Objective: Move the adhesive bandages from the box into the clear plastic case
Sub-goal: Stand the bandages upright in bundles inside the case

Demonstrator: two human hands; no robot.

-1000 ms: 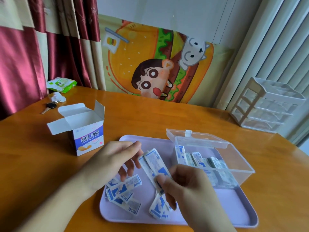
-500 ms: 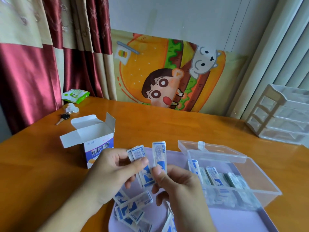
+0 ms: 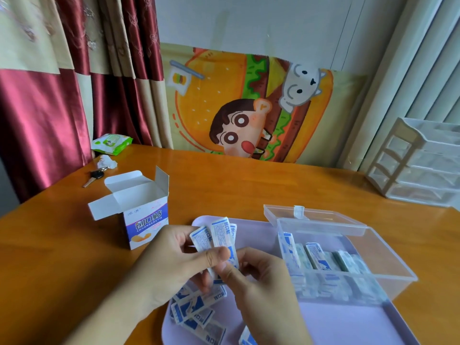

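Both hands hold a small upright stack of white-and-blue wrapped bandages (image 3: 216, 239) above the lilac tray (image 3: 348, 322). My left hand (image 3: 174, 260) pinches the stack with thumb and fingers. My right hand (image 3: 256, 280) grips its lower end from the right. Several loose bandages (image 3: 196, 310) lie on the tray beneath the hands. The clear plastic case (image 3: 388, 260) stands open on the tray to the right, its lid folded back, with several bandages (image 3: 316, 257) standing inside. The bandage box (image 3: 146, 220), flaps open, stands on the table left of the tray.
A wooden table (image 3: 249, 185) carries everything. A key (image 3: 95, 176), crumpled paper (image 3: 107, 161) and a green wipes pack (image 3: 112, 143) lie at the far left. A white drawer unit (image 3: 418, 163) stands far right. Curtains and a cartoon cloth hang behind.
The hands have brought the separate bandages together into one stack and lifted it slightly. The view has tilted upward, so the tray sits lower in the frame.
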